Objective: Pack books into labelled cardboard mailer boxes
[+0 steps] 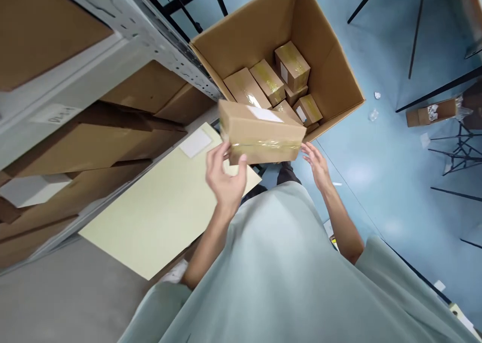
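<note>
A taped brown cardboard box (265, 139) with a white label is held tilted in front of me, over the near edge of a large open carton (244, 24). My left hand (226, 177) grips its left end, the thumb on the near side. At the right end, the fingertips of my right hand (316, 164) press against the lower corner, fingers slightly spread. Inside the carton lie several smaller taped boxes (267, 79), partly hidden behind the held box.
A metal shelf rack (165, 51) with flat cardboard (86, 147) stands on the left. A pale yellow board (161, 207) juts out beside it. Black metal legs (417, 31) stand on the blue floor (361, 167) at right, near a small open box (433, 113) and scraps.
</note>
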`<state>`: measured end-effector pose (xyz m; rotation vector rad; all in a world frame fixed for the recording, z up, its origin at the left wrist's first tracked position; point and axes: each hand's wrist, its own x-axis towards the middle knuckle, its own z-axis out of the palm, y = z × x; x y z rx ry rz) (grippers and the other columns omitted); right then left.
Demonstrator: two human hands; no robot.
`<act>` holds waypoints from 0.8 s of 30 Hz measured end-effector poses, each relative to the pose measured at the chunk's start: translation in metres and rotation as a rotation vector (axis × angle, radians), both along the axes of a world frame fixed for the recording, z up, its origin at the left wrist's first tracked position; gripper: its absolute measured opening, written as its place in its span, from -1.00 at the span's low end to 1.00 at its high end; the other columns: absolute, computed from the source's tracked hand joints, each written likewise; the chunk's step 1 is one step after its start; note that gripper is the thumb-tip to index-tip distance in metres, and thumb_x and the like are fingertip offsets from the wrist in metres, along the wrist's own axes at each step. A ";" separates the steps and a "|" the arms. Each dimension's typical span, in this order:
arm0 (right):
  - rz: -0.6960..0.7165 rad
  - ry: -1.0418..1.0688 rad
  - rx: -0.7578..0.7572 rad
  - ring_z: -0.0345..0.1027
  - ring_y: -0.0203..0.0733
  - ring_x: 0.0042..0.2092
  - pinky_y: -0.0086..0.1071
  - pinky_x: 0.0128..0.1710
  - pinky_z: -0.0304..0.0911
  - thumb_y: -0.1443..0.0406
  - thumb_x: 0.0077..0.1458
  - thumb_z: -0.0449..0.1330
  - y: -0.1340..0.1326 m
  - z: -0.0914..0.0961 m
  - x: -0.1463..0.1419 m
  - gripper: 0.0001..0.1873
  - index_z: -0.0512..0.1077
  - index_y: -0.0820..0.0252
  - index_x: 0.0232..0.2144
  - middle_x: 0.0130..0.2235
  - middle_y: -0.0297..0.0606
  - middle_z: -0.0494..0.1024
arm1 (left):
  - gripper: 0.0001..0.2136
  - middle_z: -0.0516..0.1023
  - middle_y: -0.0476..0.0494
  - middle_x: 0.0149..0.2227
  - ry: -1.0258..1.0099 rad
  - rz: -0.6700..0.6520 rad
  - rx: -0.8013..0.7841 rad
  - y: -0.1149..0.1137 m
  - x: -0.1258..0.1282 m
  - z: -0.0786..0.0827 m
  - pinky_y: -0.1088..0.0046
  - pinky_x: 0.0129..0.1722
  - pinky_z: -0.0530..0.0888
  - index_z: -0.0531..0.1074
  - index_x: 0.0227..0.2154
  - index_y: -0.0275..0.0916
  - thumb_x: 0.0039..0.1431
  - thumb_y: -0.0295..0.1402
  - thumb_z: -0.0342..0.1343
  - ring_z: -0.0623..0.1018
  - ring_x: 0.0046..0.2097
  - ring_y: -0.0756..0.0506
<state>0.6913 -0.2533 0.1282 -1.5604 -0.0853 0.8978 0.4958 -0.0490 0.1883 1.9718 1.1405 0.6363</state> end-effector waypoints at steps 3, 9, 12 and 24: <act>-0.098 0.047 -0.078 0.39 0.15 0.55 0.17 0.60 0.25 -0.42 0.17 0.32 -0.021 -0.014 0.043 -0.04 0.49 0.00 0.36 0.53 -0.01 0.50 | -0.43 0.53 -0.26 0.41 0.096 -0.139 -0.073 -0.002 0.083 -0.019 0.05 0.53 0.49 0.46 0.47 -0.03 0.46 -0.16 0.29 0.51 0.48 -0.35; -0.246 0.132 -0.109 0.28 0.11 0.62 0.13 0.67 0.14 -0.40 0.15 0.34 -0.027 -0.036 0.081 0.01 0.44 0.06 0.40 0.59 0.04 0.39 | -0.39 0.49 -0.30 0.48 0.258 -0.273 -0.165 0.030 0.201 -0.088 -0.02 0.61 0.36 0.37 0.52 -0.14 0.45 -0.29 0.25 0.45 0.53 -0.39; -0.205 0.141 -0.116 0.24 0.10 0.64 0.13 0.70 0.11 -0.39 0.18 0.32 -0.014 -0.042 0.093 0.02 0.42 0.04 0.44 0.61 0.00 0.37 | -0.39 0.51 -0.35 0.48 0.314 -0.281 -0.189 0.056 0.225 -0.110 -0.05 0.62 0.33 0.41 0.49 -0.23 0.41 -0.34 0.26 0.46 0.53 -0.41; 0.041 0.326 -0.063 0.26 0.09 0.64 0.10 0.65 0.23 -0.40 0.23 0.30 0.076 -0.067 0.087 0.00 0.42 -0.02 0.48 0.59 -0.08 0.41 | -0.21 0.38 -0.36 0.59 0.378 -0.242 -0.208 0.168 0.223 -0.161 -0.19 0.70 0.13 0.35 0.53 -0.21 0.28 -0.21 0.40 0.28 0.62 -0.53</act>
